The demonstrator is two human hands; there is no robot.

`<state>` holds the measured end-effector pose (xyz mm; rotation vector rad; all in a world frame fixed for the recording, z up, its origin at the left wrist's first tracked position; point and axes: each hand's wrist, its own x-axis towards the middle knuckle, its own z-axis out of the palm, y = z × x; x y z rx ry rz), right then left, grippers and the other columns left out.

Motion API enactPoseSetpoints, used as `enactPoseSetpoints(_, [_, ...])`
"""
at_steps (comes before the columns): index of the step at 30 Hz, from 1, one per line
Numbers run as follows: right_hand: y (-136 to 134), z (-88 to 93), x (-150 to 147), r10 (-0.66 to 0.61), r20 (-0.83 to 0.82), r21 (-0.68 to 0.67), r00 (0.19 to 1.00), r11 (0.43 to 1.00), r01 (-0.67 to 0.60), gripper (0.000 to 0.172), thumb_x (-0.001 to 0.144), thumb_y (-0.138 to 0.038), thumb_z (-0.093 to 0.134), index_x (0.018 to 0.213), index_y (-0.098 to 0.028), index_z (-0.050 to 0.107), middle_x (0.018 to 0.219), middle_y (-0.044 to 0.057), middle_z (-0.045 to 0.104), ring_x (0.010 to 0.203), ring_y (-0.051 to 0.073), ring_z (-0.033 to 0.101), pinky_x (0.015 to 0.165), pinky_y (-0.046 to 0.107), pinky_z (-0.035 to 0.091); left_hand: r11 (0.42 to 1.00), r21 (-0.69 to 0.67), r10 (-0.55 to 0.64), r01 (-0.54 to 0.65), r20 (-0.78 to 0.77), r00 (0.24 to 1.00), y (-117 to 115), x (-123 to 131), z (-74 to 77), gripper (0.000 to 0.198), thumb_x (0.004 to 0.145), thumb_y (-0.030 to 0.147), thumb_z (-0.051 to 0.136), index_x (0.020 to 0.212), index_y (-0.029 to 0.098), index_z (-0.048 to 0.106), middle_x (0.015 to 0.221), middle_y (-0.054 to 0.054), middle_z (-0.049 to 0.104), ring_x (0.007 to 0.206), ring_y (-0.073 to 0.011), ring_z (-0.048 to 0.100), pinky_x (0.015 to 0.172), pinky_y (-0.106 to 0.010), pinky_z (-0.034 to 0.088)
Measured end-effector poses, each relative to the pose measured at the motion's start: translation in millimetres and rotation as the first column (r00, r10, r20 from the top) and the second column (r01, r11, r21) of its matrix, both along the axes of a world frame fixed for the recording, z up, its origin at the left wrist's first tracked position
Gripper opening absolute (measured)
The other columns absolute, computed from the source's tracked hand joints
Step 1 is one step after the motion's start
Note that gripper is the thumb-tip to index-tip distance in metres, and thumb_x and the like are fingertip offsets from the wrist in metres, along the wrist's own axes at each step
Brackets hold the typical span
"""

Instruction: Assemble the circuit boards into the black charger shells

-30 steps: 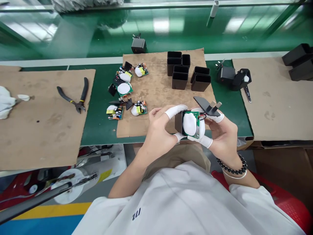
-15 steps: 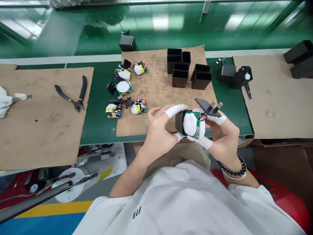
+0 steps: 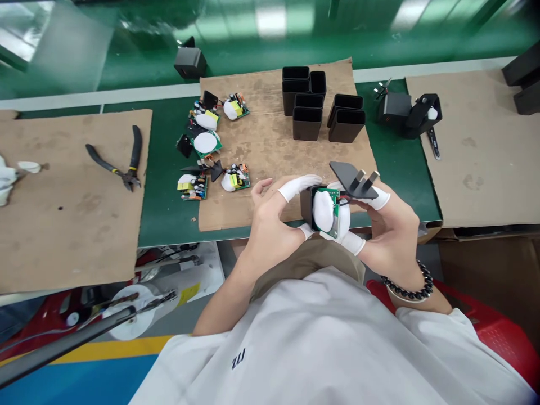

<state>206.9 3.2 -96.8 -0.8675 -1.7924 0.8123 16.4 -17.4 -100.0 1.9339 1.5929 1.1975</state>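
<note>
My left hand (image 3: 274,225), with white finger cots on thumb and forefinger, grips a black charger case (image 3: 307,206) from its left side. A green circuit board (image 3: 336,214) with a white pad on its face sits partly inside the case's open end. My right hand (image 3: 392,230), also in finger cots, holds the board from the right. From the board, short wires run to a black plug cover (image 3: 352,179) with metal prongs, which rests over my right fingers. How deep the board sits is hard to see.
Several empty black cases (image 3: 307,122) stand upright on cardboard (image 3: 270,152). Several circuit boards (image 3: 206,143) lie to their left. Cutting pliers (image 3: 126,171) rest on the left cardboard. Black chargers (image 3: 394,112) and a dark slim tool (image 3: 433,143) are at right; another charger (image 3: 190,62) stands at the back.
The view has shifted slightly, so the bench appears higher. The board looks slightly further into the case, with both hands keeping their hold.
</note>
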Motion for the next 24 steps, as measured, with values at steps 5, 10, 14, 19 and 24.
enactPoseSetpoints(5, [0, 6.1, 1, 0.014, 0.066, 0.080, 0.998, 0.997, -0.020, 0.053, 0.081, -0.015, 0.078, 0.130, -0.034, 0.067, 0.135, 0.005, 0.072, 0.123, 0.032, 0.071, 0.098, 0.049, 0.065, 1.000, -0.007, 0.004, -0.005, -0.015, 1.000, 0, 0, -3.2, 0.052, 0.070, 0.012, 0.068, 0.120, 0.027, 0.070, 0.126, -0.001, 0.077, 0.122, -0.0266, 0.068, 0.112, -0.045, 0.045])
enactPoseSetpoints(10, [2, 11.1, 1, -0.016, 0.135, 0.148, 0.991, 0.989, -0.004, 0.043, 0.086, -0.019, 0.073, 0.127, -0.032, 0.066, 0.132, 0.005, 0.073, 0.120, 0.031, 0.072, 0.096, 0.049, 0.065, 0.999, 0.007, -0.049, 0.048, 0.065, 0.997, 2, -1, -7.8, 0.045, 0.078, 0.023, 0.075, 0.122, 0.028, 0.069, 0.130, 0.000, 0.075, 0.127, -0.0282, 0.067, 0.114, -0.048, 0.045])
enactPoseSetpoints(14, [2, 11.7, -1, -0.014, 0.131, 0.217, 0.991, 0.976, -0.015, 0.035, 0.088, -0.015, 0.069, 0.121, -0.026, 0.066, 0.127, 0.008, 0.075, 0.120, 0.027, 0.073, 0.095, 0.046, 0.065, 0.997, -0.045, -0.056, 0.062, 0.114, 0.992, 1, 0, -10.2, 0.051, 0.079, 0.028, 0.084, 0.127, 0.031, 0.068, 0.133, 0.000, 0.073, 0.135, -0.0300, 0.062, 0.118, -0.050, 0.043])
enactPoseSetpoints(19, [2, 12.1, -1, -0.043, 0.240, 0.161, 0.970, 0.987, 0.004, 0.031, 0.089, -0.015, 0.069, 0.118, -0.025, 0.068, 0.133, 0.010, 0.074, 0.125, 0.028, 0.071, 0.100, 0.047, 0.065, 0.992, -0.090, -0.063, 0.084, 0.215, 0.975, 4, 0, -23.0, 0.061, 0.070, 0.029, 0.091, 0.127, 0.030, 0.068, 0.133, -0.001, 0.074, 0.134, -0.0332, 0.063, 0.118, -0.051, 0.044])
enactPoseSetpoints(24, [13, 20.1, 17, 0.138, 0.355, -0.071, 0.925, 0.990, -0.121, 0.054, 0.081, -0.030, 0.086, 0.131, -0.029, 0.065, 0.151, 0.007, 0.063, 0.148, 0.036, 0.054, 0.114, 0.056, 0.057, 0.954, -0.241, -0.082, 0.177, 0.360, 0.929, 8, -8, -42.3, 0.072, 0.059, 0.036, 0.096, 0.125, 0.023, 0.070, 0.127, -0.006, 0.076, 0.121, -0.0335, 0.070, 0.112, -0.049, 0.053])
